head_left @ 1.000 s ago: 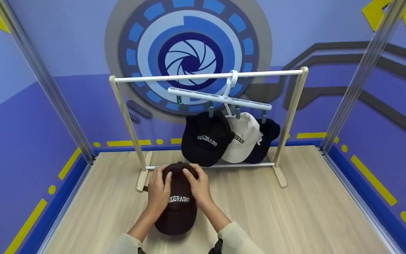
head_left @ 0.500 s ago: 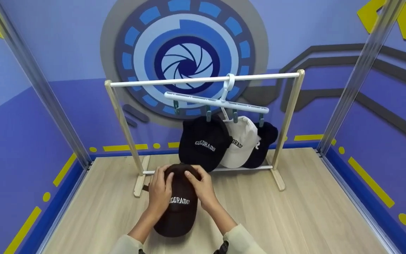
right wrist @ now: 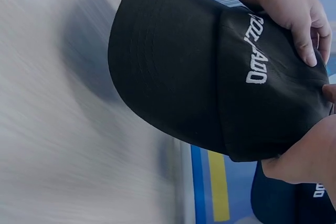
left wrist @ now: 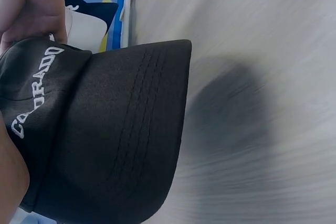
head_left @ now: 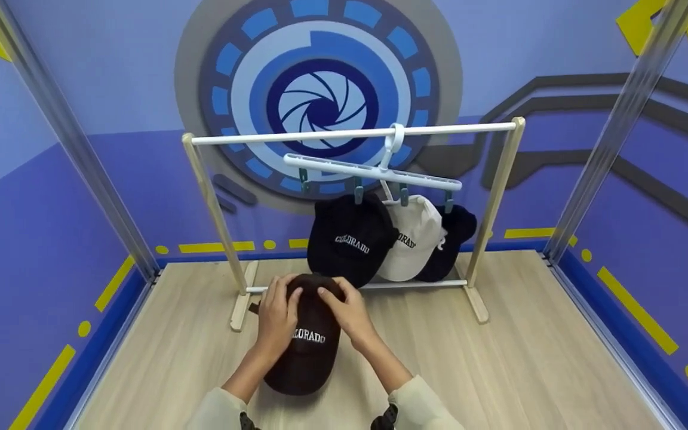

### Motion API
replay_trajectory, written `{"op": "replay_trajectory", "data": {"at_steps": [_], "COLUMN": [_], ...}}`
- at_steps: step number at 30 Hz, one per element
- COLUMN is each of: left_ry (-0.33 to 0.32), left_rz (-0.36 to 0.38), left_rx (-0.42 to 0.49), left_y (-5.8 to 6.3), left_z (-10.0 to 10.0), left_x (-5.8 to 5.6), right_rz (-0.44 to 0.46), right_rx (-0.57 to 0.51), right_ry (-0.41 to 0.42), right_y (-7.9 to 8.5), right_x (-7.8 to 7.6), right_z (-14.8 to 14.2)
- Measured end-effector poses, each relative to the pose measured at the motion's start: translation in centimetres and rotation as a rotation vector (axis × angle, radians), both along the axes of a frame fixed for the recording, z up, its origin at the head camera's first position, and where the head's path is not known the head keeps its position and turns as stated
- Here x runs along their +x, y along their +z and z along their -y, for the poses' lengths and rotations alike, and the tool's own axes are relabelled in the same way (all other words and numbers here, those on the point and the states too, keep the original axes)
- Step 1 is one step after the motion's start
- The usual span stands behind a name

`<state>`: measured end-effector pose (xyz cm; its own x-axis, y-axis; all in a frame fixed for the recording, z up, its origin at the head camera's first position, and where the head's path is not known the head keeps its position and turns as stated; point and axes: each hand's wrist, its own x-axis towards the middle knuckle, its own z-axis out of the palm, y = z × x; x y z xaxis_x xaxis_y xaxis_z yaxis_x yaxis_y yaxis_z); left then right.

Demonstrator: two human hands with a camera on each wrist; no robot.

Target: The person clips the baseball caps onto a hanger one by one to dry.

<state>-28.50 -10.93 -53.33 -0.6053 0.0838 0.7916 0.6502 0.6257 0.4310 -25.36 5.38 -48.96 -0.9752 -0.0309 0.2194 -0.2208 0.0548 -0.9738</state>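
A dark brown baseball cap with white COLORADO lettering is held between both hands, brim towards me. My left hand grips the left side of its crown, thumb on the front. On the other side my right hand holds the crown in the same way, its fingers partly hidden behind. In the left wrist view the cap's brim casts a shadow on the table, apart from it. The right wrist view shows both thumbs near the top of the crown.
Behind the hands stands a rack with a white rail. From it hangs a tilted pale hanger with green clips, one at its left end hanging free. Below are a black cap, a white cap and another dark cap.
Both hands and the brown cap have shifted slightly right, with the brim a little higher in the view. The grip stays on the crown; the hanging caps look the same.
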Motion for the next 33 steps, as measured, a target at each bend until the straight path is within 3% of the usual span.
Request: {"op": "replay_trajectory", "data": {"at_steps": [6,15,33], "left_ry": [-0.021,-0.049,-0.041], "left_rz": [-0.010,-0.017,-0.036], "left_rx": [-0.002,-0.018,-0.050], "left_y": [1.0,2.3,5.4], "left_z": [-0.2,-0.6,-1.6], "left_x": [-0.4,-0.9,-2.2], "right_rz": [-0.014,-0.041,-0.136], "right_rx": [0.024,-0.022,-0.094], "right_ry": [-0.015,-0.053,-0.111], "right_y": [1.0,1.5,3.4], "right_x": [0.0,-0.4,-1.2], "right_z": [-0.2,-0.3,-0.6]}}
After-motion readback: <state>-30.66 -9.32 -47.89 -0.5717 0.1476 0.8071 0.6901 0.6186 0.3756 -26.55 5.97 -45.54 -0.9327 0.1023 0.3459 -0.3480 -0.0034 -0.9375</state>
